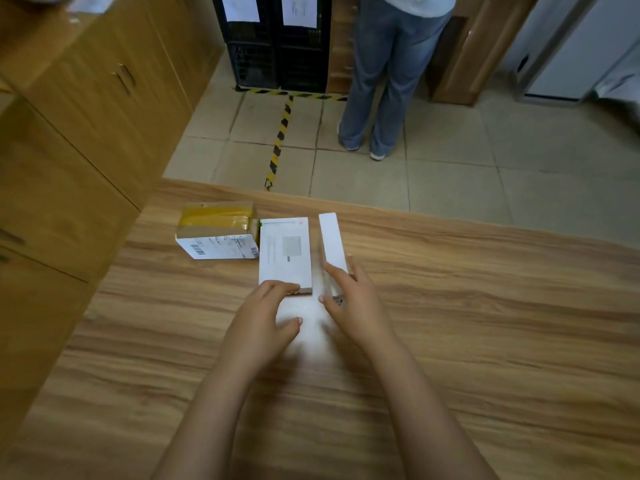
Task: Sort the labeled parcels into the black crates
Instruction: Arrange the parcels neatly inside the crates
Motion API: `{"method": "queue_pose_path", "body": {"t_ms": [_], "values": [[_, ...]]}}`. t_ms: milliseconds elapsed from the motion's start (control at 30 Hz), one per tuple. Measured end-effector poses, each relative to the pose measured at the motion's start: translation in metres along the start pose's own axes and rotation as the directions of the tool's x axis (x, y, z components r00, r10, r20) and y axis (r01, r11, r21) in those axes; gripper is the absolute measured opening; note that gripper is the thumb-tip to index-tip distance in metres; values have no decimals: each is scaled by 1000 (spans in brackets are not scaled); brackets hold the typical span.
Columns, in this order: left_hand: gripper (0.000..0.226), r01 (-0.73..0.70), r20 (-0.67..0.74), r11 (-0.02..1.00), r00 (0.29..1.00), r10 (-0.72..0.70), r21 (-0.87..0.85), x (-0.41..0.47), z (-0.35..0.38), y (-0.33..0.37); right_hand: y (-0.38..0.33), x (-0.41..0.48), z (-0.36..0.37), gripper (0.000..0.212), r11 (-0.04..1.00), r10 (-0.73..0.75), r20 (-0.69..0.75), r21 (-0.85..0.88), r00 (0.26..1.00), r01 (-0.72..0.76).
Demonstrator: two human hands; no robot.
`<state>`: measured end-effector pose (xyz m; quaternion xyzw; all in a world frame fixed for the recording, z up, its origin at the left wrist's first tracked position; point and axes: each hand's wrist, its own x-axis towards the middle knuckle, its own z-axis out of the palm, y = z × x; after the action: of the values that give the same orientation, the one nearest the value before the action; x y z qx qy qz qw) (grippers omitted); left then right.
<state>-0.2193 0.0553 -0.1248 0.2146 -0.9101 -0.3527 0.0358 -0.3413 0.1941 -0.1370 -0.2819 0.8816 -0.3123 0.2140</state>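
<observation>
Three parcels lie on the wooden table (450, 323). At the left is a brown box with yellow tape and a barcode label (218, 232). In the middle lies a flat white box (285, 252); my left hand (268, 313) touches its near edge with curved fingers. To its right is a narrow white box (332, 242) standing on its side, and my right hand (349, 299) grips its near end, index finger on one side and other fingers on the far side. Two black crates (277, 53) with paper labels stand on the floor at the back.
A person in jeans (384, 81) stands on the tiled floor right of the crates. Yellow-black tape (280, 140) runs across the floor from the crates toward the table. Wooden cabinets (86, 133) line the left side, and more stand behind the person.
</observation>
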Motion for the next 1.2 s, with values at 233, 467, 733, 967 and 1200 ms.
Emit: {"method": "queue_pose_path", "body": {"t_ms": [233, 467, 733, 967, 1200], "values": [[53, -1, 78, 998, 997, 6, -57, 9, 23, -1, 34, -19, 11, 54, 972, 133, -196, 217, 971, -90], [90, 97, 352, 995, 931, -99, 23, 22, 80, 9, 77, -40, 17, 56, 958, 228, -178, 215, 957, -189], [94, 92, 361, 994, 926, -107, 57, 24, 103, 3, 95, -35, 15, 77, 977, 211, 45, -44, 976, -209], [87, 67, 242, 997, 969, -57, -30, 27, 104, 11, 82, -31, 17, 77, 979, 194, -75, 79, 978, -188], [76, -138, 28, 990, 990, 139, -41, 23, 68, 51, 49, -41, -32, 75, 994, 79, -285, 100, 955, -53]]}}
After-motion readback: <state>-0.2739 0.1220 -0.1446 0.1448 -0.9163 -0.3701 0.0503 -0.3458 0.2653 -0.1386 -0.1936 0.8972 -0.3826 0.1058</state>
